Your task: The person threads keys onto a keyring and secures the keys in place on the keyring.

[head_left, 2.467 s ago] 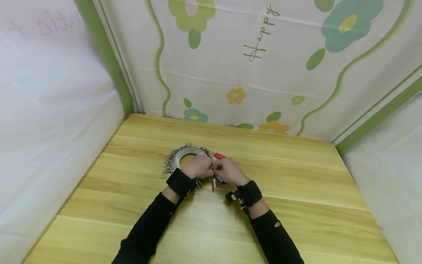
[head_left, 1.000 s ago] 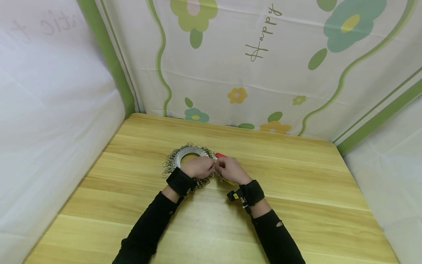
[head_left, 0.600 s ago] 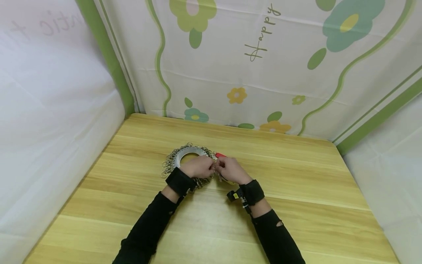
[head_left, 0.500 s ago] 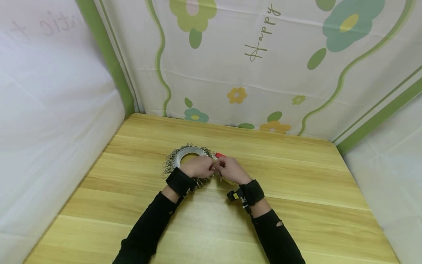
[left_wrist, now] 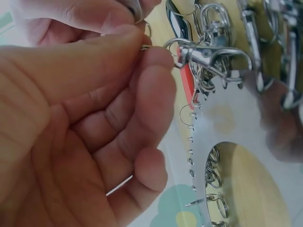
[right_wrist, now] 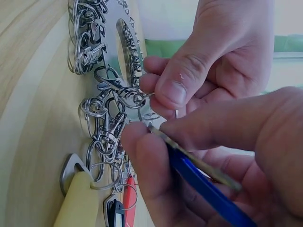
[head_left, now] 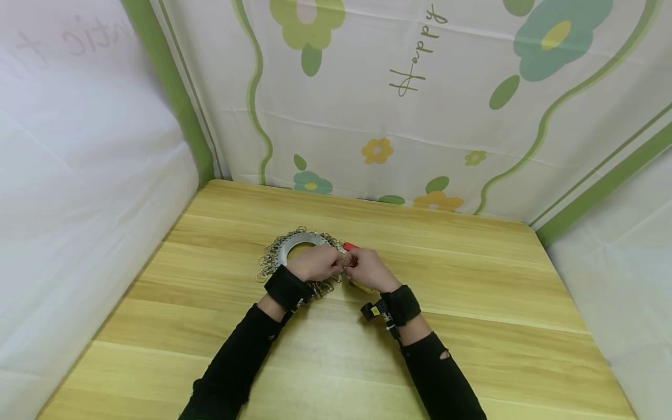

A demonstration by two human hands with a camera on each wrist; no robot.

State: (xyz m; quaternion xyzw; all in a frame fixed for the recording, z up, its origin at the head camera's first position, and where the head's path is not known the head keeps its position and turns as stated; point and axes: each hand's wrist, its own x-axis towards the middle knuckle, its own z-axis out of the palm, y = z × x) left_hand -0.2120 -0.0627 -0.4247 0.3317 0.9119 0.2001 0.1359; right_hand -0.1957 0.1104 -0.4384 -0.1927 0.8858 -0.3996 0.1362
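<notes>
A flat silver metal ring plate (head_left: 284, 252), edged with many swivel clasps and key rings, lies on the table under my left hand (head_left: 317, 263). Thumb and index finger of that hand pinch a thin split ring (right_wrist: 141, 113) hanging from a swivel clasp (right_wrist: 124, 91). Close against it, my right hand (head_left: 367, 270) pinches a flat key (right_wrist: 208, 169) with its tip at the split ring. A blue key tag (right_wrist: 201, 187) lies along the key within the right fingers. In the head view both hands hide the key and blue tag.
Beside the plate's right side lie a red key tag (right_wrist: 129, 201), a black key tag (right_wrist: 113, 213) and a yellow key tag (right_wrist: 78, 201). The wooden table (head_left: 446, 350) is enclosed by white curtains, with a flowered one (head_left: 336, 116) at the back.
My right hand has shifted slightly right. A key and blue tag seen below the hands 2.5 s ago are now hidden in the head view, where the yellow tag shows instead. The plate stays put.
</notes>
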